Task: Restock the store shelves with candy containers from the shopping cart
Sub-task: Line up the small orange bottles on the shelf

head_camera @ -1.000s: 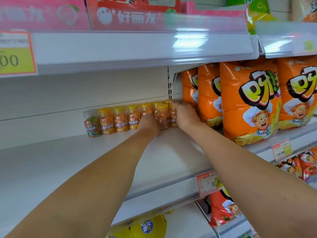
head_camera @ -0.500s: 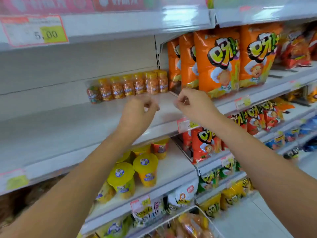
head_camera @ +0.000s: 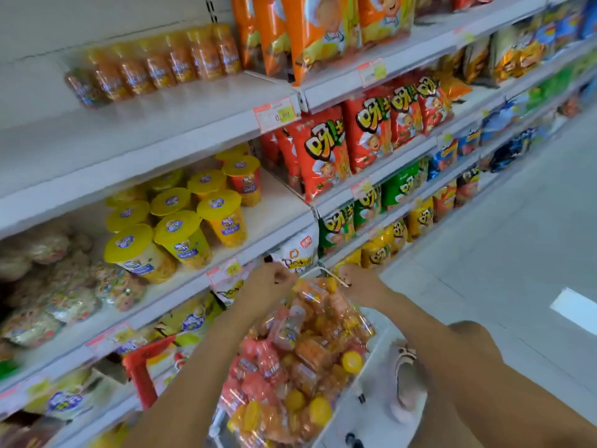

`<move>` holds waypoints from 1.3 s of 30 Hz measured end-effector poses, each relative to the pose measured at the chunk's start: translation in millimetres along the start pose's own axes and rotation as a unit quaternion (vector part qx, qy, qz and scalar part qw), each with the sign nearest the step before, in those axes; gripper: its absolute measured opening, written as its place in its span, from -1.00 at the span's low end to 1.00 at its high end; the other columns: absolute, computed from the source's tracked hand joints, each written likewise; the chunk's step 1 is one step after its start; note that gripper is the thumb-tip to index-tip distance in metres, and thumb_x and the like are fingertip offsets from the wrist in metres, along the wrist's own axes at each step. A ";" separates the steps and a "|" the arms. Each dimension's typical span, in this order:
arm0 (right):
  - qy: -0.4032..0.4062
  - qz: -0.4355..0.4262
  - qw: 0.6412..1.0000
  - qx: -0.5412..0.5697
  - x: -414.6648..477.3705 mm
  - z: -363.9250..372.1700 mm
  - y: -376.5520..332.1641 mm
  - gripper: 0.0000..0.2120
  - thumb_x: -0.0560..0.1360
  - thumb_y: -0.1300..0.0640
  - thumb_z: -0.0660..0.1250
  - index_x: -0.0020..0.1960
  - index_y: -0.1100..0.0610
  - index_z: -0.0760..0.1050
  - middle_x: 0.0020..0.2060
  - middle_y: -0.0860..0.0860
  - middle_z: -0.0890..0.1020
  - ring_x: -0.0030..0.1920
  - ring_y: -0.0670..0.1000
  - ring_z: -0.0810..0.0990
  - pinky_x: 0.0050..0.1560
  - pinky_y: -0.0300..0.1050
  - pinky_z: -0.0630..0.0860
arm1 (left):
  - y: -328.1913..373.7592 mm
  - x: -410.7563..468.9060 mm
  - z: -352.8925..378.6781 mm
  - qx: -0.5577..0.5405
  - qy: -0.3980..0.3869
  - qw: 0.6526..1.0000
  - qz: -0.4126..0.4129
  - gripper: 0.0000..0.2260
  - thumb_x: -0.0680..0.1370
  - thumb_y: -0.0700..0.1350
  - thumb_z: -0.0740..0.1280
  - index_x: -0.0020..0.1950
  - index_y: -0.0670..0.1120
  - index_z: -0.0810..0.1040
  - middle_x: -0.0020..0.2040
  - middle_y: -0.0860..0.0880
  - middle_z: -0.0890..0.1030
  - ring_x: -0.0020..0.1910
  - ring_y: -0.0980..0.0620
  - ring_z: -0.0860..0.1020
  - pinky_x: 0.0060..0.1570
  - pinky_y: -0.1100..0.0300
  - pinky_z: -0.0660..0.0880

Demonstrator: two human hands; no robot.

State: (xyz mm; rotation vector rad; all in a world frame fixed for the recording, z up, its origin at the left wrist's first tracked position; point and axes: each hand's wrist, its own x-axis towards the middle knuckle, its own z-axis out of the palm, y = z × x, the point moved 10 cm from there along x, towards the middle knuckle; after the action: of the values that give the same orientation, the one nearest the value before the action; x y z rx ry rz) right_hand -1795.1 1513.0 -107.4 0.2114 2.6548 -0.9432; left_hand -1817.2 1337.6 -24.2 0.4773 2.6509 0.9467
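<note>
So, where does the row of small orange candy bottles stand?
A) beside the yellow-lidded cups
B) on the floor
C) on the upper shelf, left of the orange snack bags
C: the candy bottles line the upper shelf, just left of the orange snack bags.

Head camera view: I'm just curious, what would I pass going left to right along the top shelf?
candy jars → orange snack bags
</note>
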 end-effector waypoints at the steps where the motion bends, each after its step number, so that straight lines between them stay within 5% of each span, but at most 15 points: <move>1: -0.001 0.029 0.999 0.026 -1.4 17.3 19.2 -0.74 0.51 0.07 0.28 0.13 0.12 0.31 -0.15 0.08 0.52 -0.14 0.07 0.55 -0.18 -0.09 0.44 | -12.0 1.2 15.5 -0.007 -0.017 1.000 -0.020 -0.86 0.58 -0.06 0.28 -0.08 -0.10 0.55 -0.13 0.03 0.57 -0.12 0.04 0.55 -0.21 0.24 0.41; 4: 0.019 0.092 0.994 0.064 -8.5 52.8 62.4 -0.45 0.56 -0.01 0.24 0.42 0.23 0.16 -0.16 0.07 0.54 -0.29 0.00 0.51 -0.37 -0.16 0.40 | -34.7 6.0 43.7 0.000 -0.044 0.997 -0.064 -0.90 0.58 -0.11 0.25 -0.06 -0.12 0.50 -0.14 0.00 0.50 -0.25 0.12 0.47 -0.29 0.34 0.37; 7: 0.038 0.091 0.994 0.039 -11.6 72.1 80.7 -0.44 0.55 -0.02 0.26 0.45 0.16 0.19 0.02 0.10 0.59 0.01 0.11 0.59 -0.07 -0.07 0.50 | -47.5 18.6 58.3 0.011 -0.051 0.993 -0.110 -0.79 0.57 -0.16 0.26 -0.26 0.00 0.40 -0.21 0.00 0.43 -0.29 0.07 0.42 -0.30 0.26 0.36; 9: 0.036 0.081 0.995 0.039 -10.7 81.3 86.2 -0.49 0.55 -0.02 0.27 0.42 0.14 0.25 0.17 0.11 0.57 0.18 0.12 0.54 0.10 -0.09 0.45 | -57.6 29.5 64.8 0.016 -0.045 0.987 -0.151 -0.87 0.56 -0.14 0.28 -0.19 -0.03 0.42 -0.19 0.01 0.40 -0.25 0.02 0.41 -0.24 0.20 0.34; 11: 0.043 0.074 0.996 0.038 -6.9 84.5 88.4 -0.53 0.55 -0.06 0.26 0.37 0.14 0.33 0.21 0.11 0.54 0.22 0.10 0.51 0.15 -0.10 0.44 | -61.7 41.1 69.6 0.022 -0.036 0.983 -0.178 -0.91 0.54 -0.17 0.27 -0.14 -0.14 0.43 -0.21 -0.01 0.38 -0.30 0.02 0.39 -0.29 0.24 0.28; 14: 0.020 0.087 0.996 0.026 2.6 90.1 91.5 -0.40 0.54 -0.17 0.24 0.42 0.18 0.28 0.29 0.10 0.47 0.29 0.10 0.46 0.21 -0.07 0.42 | -64.7 59.7 78.8 0.026 -0.022 0.979 -0.203 -0.72 0.51 -0.25 0.25 -0.36 -0.14 0.25 -0.40 -0.02 0.25 -0.49 0.08 0.22 -0.52 0.26 0.15; 18: 0.002 0.105 0.994 0.009 13.5 93.9 100.0 -0.34 0.52 -0.20 0.25 0.43 0.21 0.24 0.32 0.13 0.43 0.31 0.11 0.45 0.23 -0.05 0.42 | -77.8 77.3 97.7 0.038 -0.032 0.967 -0.252 -0.83 0.58 -0.14 0.24 -0.14 -0.23 0.39 -0.39 -0.02 0.29 -0.50 0.09 0.26 -0.58 0.30 0.19; 23: 0.037 0.094 0.994 -0.047 9.3 93.3 95.9 -0.38 0.51 -0.23 0.24 0.35 0.19 0.27 0.24 0.10 0.46 0.27 0.10 0.43 0.22 -0.06 0.40 | -100.2 86.0 108.1 0.015 -0.010 0.949 -0.316 -0.75 0.55 -0.12 0.25 -0.29 -0.19 0.37 -0.43 -0.03 0.33 -0.51 0.07 0.30 -0.54 0.26 0.23; 25: 0.039 0.102 0.994 -0.031 10.0 94.8 96.9 -0.38 0.50 -0.24 0.25 0.34 0.18 0.26 0.22 0.10 0.46 0.26 0.10 0.44 0.20 -0.06 0.40 | -102.1 88.7 109.2 -0.001 -0.012 0.946 -0.323 -0.73 0.55 -0.07 0.30 -0.05 -0.30 0.52 -0.38 -0.07 0.43 -0.45 0.04 0.40 -0.49 0.20 0.35; 27: 0.029 0.121 0.992 0.021 12.7 97.6 100.7 -0.40 0.49 -0.20 0.30 0.33 0.19 0.29 0.20 0.10 0.48 0.24 0.11 0.47 0.16 -0.06 0.43 | -104.4 92.1 113.3 -0.017 -0.022 0.946 -0.324 -0.49 0.54 0.05 0.33 0.22 -0.39 0.47 -0.22 -0.17 0.57 -0.28 -0.02 0.54 -0.21 0.10 0.52; 29: 0.030 0.132 0.988 0.078 14.5 98.9 103.5 -0.51 0.49 -0.10 0.33 0.27 0.18 0.35 0.17 0.10 0.53 0.18 0.11 0.52 0.12 -0.06 0.46 | -105.9 92.9 115.8 -0.032 -0.023 0.944 -0.328 -0.42 0.51 0.11 0.35 0.22 -0.40 0.46 -0.19 -0.19 0.57 -0.26 -0.02 0.54 -0.15 0.10 0.48; 32: 0.064 0.125 0.979 0.146 10.1 88.3 104.6 -0.66 0.51 0.03 0.32 0.21 0.17 0.41 0.09 0.09 0.60 0.11 0.10 0.57 0.02 -0.12 0.47 | -103.4 98.1 118.5 -0.035 -0.025 0.946 -0.321 -0.60 0.53 0.03 0.36 0.03 -0.35 0.55 -0.22 -0.21 0.58 -0.25 -0.08 0.56 -0.12 0.10 0.48; 35: 0.111 0.111 0.966 0.204 -3.7 68.3 105.0 -0.66 0.50 0.05 0.33 0.19 0.16 0.34 -0.17 0.00 0.56 -0.13 0.07 0.57 -0.26 -0.17 0.38 | -90.0 94.9 120.5 -0.068 -0.022 0.958 -0.278 -0.63 0.54 -0.11 0.37 0.26 -0.31 0.50 0.19 -0.26 0.56 0.15 -0.21 0.55 0.09 0.04 0.51; 37: 0.147 0.088 0.964 0.204 -14.4 52.2 102.0 -0.71 0.51 -0.07 0.32 0.05 0.08 0.30 -0.29 -0.10 0.46 -0.20 0.04 0.53 -0.31 -0.21 0.31 | -79.5 85.1 116.4 -0.070 -0.016 0.966 -0.249 -0.56 0.49 -0.06 0.43 0.29 -0.25 0.49 0.21 -0.19 0.54 0.13 -0.18 0.55 0.04 0.11 0.49; 39: 0.183 0.065 0.954 0.228 -27.6 30.9 98.0 -0.72 0.49 -0.10 0.36 -0.12 0.00 0.28 -0.35 -0.15 0.41 -0.28 -0.05 0.47 -0.36 -0.26 0.28 | -68.3 78.2 108.6 -0.079 -0.016 0.973 -0.214 -0.70 0.48 -0.08 0.45 0.15 -0.17 0.57 0.04 -0.13 0.58 -0.07 -0.05 0.58 -0.16 0.31 0.48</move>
State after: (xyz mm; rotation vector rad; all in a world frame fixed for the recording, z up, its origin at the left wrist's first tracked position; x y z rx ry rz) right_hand -1738.0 1568.1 -178.3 0.7202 2.6454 -1.5947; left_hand -1862.0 1379.3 -161.4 -0.1155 2.4719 0.9845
